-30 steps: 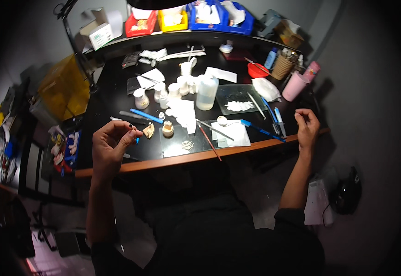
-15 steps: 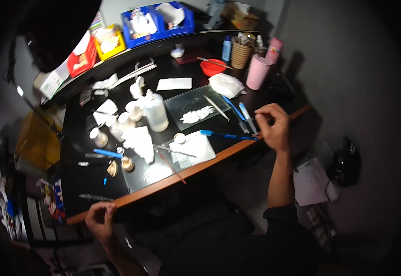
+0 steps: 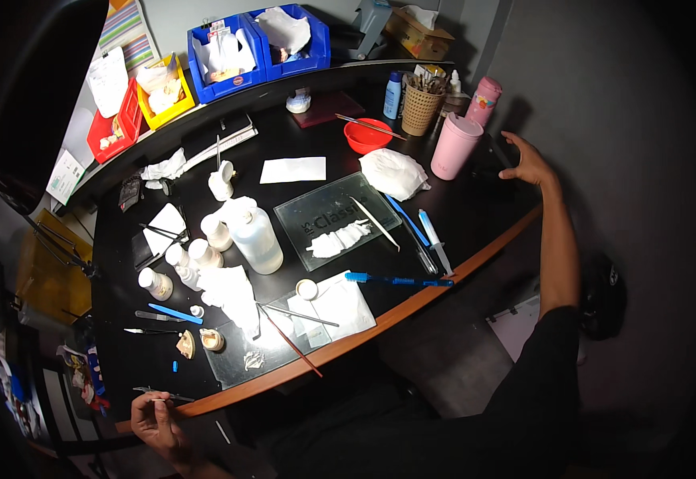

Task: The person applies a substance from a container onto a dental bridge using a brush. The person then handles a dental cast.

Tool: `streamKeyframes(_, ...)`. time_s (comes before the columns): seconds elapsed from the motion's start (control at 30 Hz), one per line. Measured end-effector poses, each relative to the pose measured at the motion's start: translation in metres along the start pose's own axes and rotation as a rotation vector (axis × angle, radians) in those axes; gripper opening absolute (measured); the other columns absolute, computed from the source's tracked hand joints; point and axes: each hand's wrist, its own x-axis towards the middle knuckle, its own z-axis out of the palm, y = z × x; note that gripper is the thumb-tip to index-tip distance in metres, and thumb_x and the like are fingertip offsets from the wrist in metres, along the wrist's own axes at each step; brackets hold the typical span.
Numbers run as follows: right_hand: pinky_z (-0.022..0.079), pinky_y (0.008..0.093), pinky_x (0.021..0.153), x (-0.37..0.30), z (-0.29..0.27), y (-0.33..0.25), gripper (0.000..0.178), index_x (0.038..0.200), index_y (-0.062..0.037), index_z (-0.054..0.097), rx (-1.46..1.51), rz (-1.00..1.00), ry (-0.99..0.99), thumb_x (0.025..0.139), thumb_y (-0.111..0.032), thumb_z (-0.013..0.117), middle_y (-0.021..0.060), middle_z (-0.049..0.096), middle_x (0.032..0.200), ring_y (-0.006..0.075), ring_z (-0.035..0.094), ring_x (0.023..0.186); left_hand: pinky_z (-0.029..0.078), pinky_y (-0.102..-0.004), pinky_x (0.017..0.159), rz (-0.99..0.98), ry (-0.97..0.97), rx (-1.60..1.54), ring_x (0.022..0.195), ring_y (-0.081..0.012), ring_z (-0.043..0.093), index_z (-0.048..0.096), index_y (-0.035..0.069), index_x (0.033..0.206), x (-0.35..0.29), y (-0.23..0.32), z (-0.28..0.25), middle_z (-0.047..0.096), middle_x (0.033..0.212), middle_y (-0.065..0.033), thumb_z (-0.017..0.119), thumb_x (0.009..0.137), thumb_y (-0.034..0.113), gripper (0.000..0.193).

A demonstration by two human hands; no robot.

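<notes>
My right hand (image 3: pixel 531 165) is open, its thumb and fingers apart, at the far right of the black desk (image 3: pixel 475 223). It is beside a pink lidded tumbler (image 3: pixel 455 150); a dark object near its fingertips is too dim to make out. My left hand (image 3: pixel 156 423) is closed in a pinch at the front left edge. What its fingertips hold, if anything, is too small to tell. Right behind them lies a thin, dark, see-through tool (image 3: pixel 174 395). Nearby are a tan dental model piece (image 3: pixel 186 345) and a small jar (image 3: pixel 213 340).
A clear squeeze bottle (image 3: pixel 257 243) stands among white jars. Around it lie a glass slab (image 3: pixel 296 211) with white paste, a blue toothbrush (image 3: pixel 400 279), a syringe (image 3: pixel 436 242) and a thin brush (image 3: pixel 292 343) overhanging the front edge. Farther back are a red bowl (image 3: pixel 364 142) and blue bins (image 3: pixel 224 76).
My right hand has moved from the desk's front edge to the far right beside the tumbler, and its fingers have spread. My left hand stays pinched at the front left. The view has shifted.
</notes>
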Motion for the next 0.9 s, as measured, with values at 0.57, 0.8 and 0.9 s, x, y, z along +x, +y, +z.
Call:
streamKeyframes(0.57, 0.041, 0.0433, 0.112, 0.061, 0.016, 0.029, 0.120, 0.157, -0.0204, 0.043, 0.176, 0.003, -0.168, 0.049, -0.005, 0.093, 0.0178, 0.055, 0.138, 0.0311, 0.051, 0.129, 0.041, -0.0211, 0.076, -0.004, 0.006, 0.139, 0.083, -0.0076, 0.052, 0.064, 0.001, 0.100, 0.003, 0.009, 0.009, 0.063, 0.093, -0.0036, 0.060, 0.099, 0.009, 0.009)
streamKeyframes(0.8, 0.041, 0.0404, 0.112, 0.064, 0.016, 0.033, 0.119, 0.156, -0.0186, 0.045, 0.137, -0.019, -0.195, 0.048, -0.006, 0.093, 0.0154, 0.057, 0.135, 0.0283, 0.052, 0.126, 0.043, -0.0216, 0.078, -0.015, 0.010, 0.144, 0.085, -0.0082, 0.053, 0.064, 0.001, 0.100, 0.003, 0.011, 0.014, 0.062, 0.094, -0.0036, 0.058, 0.099, 0.008, 0.009)
streamKeyframes(0.9, 0.042, 0.0416, 0.110, 0.064, 0.019, 0.036, 0.117, 0.156, -0.0177, 0.046, 0.148, -0.043, -0.157, 0.049, -0.006, 0.093, 0.0187, 0.061, 0.133, 0.0308, 0.055, 0.125, 0.043, -0.0220, 0.079, -0.014, 0.004, 0.150, 0.085, -0.0084, 0.053, 0.064, 0.001, 0.099, 0.003, 0.011, 0.013, 0.062, 0.094, -0.0039, 0.058, 0.099, 0.008, 0.008)
